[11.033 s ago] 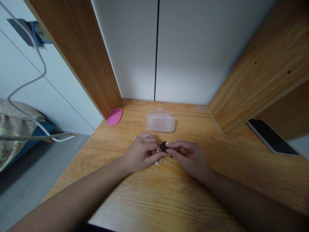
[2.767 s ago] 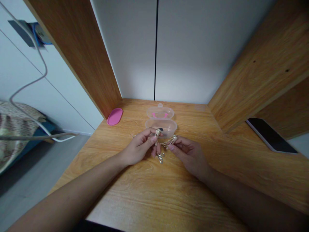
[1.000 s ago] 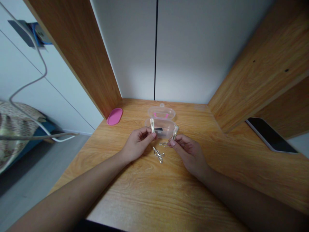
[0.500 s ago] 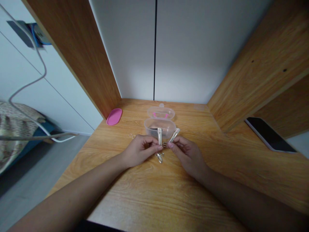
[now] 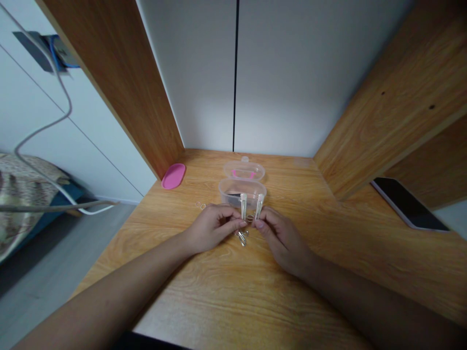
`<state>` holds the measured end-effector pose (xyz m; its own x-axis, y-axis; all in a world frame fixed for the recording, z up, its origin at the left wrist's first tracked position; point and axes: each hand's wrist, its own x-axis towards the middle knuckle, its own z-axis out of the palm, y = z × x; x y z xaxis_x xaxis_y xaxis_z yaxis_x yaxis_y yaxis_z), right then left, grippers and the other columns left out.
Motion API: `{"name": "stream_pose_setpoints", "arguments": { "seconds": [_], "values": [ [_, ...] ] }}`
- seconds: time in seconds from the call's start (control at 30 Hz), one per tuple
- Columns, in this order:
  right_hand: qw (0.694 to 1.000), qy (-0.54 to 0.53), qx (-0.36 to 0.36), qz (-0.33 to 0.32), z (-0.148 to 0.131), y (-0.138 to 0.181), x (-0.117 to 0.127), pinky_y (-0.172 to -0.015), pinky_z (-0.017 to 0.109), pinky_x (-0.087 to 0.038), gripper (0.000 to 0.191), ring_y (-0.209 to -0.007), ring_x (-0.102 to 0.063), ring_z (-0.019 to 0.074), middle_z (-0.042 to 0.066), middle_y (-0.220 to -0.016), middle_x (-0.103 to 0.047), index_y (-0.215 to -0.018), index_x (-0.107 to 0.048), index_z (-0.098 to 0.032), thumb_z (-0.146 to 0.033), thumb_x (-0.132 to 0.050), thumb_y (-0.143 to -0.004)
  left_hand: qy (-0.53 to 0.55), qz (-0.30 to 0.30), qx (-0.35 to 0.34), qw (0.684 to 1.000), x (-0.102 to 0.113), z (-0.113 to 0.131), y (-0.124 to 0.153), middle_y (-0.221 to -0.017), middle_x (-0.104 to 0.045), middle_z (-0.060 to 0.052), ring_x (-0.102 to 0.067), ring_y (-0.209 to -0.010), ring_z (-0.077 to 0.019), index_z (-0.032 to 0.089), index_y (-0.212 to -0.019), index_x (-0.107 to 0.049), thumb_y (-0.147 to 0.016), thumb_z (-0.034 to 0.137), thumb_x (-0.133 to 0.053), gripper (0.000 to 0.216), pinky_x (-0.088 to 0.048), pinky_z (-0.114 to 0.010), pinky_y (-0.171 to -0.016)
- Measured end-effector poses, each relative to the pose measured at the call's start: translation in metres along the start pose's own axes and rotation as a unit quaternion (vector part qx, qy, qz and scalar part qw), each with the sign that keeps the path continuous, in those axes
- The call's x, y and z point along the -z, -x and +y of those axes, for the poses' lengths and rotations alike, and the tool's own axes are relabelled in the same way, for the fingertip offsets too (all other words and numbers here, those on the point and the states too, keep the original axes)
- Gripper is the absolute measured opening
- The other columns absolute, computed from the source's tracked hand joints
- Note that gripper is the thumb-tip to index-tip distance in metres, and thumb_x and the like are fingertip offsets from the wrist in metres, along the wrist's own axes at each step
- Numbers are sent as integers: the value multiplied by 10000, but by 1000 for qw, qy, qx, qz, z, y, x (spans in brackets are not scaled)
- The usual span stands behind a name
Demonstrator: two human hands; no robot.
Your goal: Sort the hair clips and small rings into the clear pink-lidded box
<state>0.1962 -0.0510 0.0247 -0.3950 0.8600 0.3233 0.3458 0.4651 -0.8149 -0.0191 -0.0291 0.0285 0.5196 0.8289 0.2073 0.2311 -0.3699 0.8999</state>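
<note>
My left hand [image 5: 215, 224] pinches a silver metal hair clip [image 5: 243, 206] between thumb and fingers, its tip pointing up. A second silver hair clip [image 5: 259, 205] stands nearly upright in the pinch of my right hand [image 5: 279, 234], a small gap from the first. Both clips are in front of a clear plastic case [image 5: 225, 187], whose hinged lid lies open behind it; something dark is inside. Loose metal clips [image 5: 241, 238] lie on the wooden tabletop below my fingers, partly hidden. Small pale rings [image 5: 203, 206] rest just beyond my left hand.
A pink oval lid or tray [image 5: 173, 176] lies at the back left by the wooden side panel. A dark-screened phone [image 5: 408, 203] is on the right. White panels [image 5: 277, 87] close off the back, and a pale cable [image 5: 67, 99] hangs at the left.
My right hand has turned its clip from a rightward tilt to nearly upright, bringing it closer to the left clip. My left hand has stayed almost still.
</note>
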Motion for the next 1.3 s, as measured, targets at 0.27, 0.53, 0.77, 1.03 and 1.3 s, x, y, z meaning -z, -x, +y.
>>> {"name": "stream_pose_setpoints", "arguments": {
  "seconds": [0.27,0.53,0.77,1.03,1.3],
  "values": [
    [998,8,28,-46,-5,-2,1,-734,311,-444,193,-822,-588,190,34,-866,-641,-888,-600,-228,-275,-458,-1010,0,-6,-9,1000,1,0,0,-755,-675,-43,-601,-688,-131,143,-786,-715,-932,368,-634,281,-466,-241,-664],
    [999,7,18,-41,-3,0,0,-711,303,-429,212,-791,-581,184,24,-833,-622,-866,-596,-225,-299,-463,-1013,4,-7,-6,1000,1,0,0,-716,-662,-30,-571,-646,-111,141,-796,-720,-934,374,-635,284,-434,-222,-624],
    [999,14,10,-38,-2,0,0,-697,303,-406,209,-774,-567,187,22,-809,-607,-847,-585,-226,-300,-470,-1005,7,-12,-9,1000,1,0,1,-726,-669,-41,-566,-637,-111,130,-824,-728,-926,400,-646,301,-423,-220,-598],
    [999,19,7,-45,-1,0,0,-704,300,-402,219,-781,-553,177,21,-817,-587,-847,-573,-212,-294,-456,-1013,2,-17,-14,1000,1,0,1,-741,-678,-49,-561,-642,-109,114,-818,-724,-920,396,-648,309,-415,-219,-602],
    [999,24,10,-44,0,1,0,-699,299,-403,217,-782,-555,176,23,-827,-597,-862,-580,-209,-289,-453,-1018,-10,-15,-21,1000,1,-2,1,-744,-678,-51,-567,-641,-108,109,-802,-712,-924,393,-640,317,-427,-218,-603]
  ]
}}
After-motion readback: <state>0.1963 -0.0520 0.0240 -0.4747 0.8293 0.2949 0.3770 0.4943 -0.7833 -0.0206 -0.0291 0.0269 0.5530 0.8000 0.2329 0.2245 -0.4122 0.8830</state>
